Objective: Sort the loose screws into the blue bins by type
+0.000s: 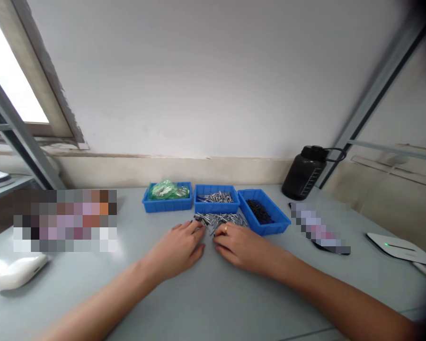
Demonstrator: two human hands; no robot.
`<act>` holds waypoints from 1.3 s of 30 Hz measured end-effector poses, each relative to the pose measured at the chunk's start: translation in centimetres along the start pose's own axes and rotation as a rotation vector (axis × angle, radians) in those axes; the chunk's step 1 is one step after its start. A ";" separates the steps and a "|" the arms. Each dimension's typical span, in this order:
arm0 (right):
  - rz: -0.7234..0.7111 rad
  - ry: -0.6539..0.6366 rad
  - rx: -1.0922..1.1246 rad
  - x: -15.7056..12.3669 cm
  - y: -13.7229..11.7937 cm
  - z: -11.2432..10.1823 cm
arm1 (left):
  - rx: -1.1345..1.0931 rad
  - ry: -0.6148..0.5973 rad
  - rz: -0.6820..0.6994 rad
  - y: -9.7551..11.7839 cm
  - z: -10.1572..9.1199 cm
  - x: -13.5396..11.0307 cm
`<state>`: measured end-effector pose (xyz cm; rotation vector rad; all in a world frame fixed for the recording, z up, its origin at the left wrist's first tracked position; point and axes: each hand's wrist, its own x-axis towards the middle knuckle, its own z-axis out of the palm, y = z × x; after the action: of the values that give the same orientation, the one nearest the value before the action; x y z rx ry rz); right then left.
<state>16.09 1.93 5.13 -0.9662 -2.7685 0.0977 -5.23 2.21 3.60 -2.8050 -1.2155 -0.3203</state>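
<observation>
A loose pile of silver nails (220,219) lies on the grey table (199,303) in front of three blue trays. My left hand (179,248) rests palm down with fingers stretched forward, its fingertips at the pile's left edge. My right hand (239,246), with a ring on one finger, lies flat beside it, fingertips touching the pile. Neither hand holds anything that I can see. The middle tray (216,204) holds more silver nails. The right tray (270,222) holds dark screws. The left tray (166,203) holds green plastic bags.
A dark water bottle (305,173) stands at the back right by the wall. A white flat device (401,247) with a green light lies far right. A white object (17,272) lies at the left. A metal frame post (14,128) rises at left.
</observation>
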 end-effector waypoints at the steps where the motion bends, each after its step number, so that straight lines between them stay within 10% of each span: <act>1: -0.001 0.005 0.005 0.0 0.0 0.0 | -0.002 0.001 0.002 0.0 0.0 0.0; 18: -0.083 -0.022 -0.130 -0.1 1.1 1.0 | 0.000 -0.040 0.022 0.1 -0.3 0.1; 26: -0.106 0.339 0.080 -0.1 0.2 0.0 | -0.087 0.034 0.110 0.6 -1.1 0.3; 39: -0.368 0.459 0.039 -0.5 -0.6 -0.3 | -0.620 0.029 0.026 1.1 -1.0 0.1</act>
<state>16.17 1.20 5.46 -0.3903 -2.4489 -0.1132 -4.49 1.40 4.59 -3.2932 -1.2410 -0.8668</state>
